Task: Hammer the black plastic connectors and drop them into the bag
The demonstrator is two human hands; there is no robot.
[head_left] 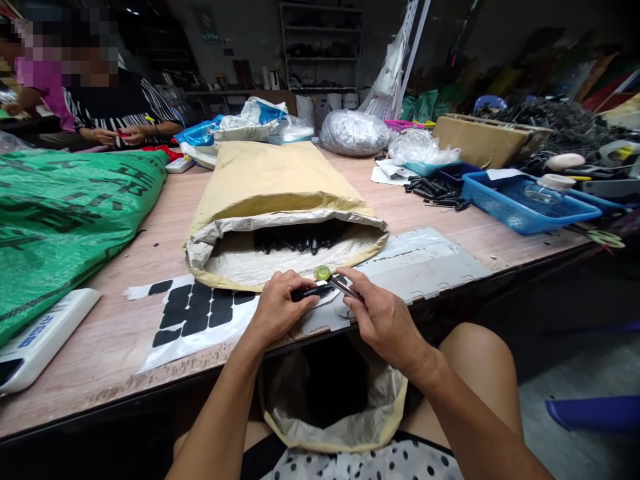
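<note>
My left hand (285, 303) is closed around a slim black pen-like piece (313, 291) at the table's front edge. Between the thumb and fingers of my right hand (385, 313) is a thin, shiny dark metal rod (345, 287), angled toward the black piece. A small round green disc (323, 273) shows at the rod's far end; whether it is attached I cannot tell. Just beyond my hands lies a tan sack (280, 173), its mouth facing me, with several black pieces (313, 243) inside. Below my hands, a second sack (340, 437) hangs open at my lap.
Left of my hands lies a sheet of black stickers (193, 310). A grey board (430, 257) extends rightward. A green sack (65, 220) and a white device (50, 337) are at left. A blue basket (530, 207) stands at right. Across the table sits a person (120, 107).
</note>
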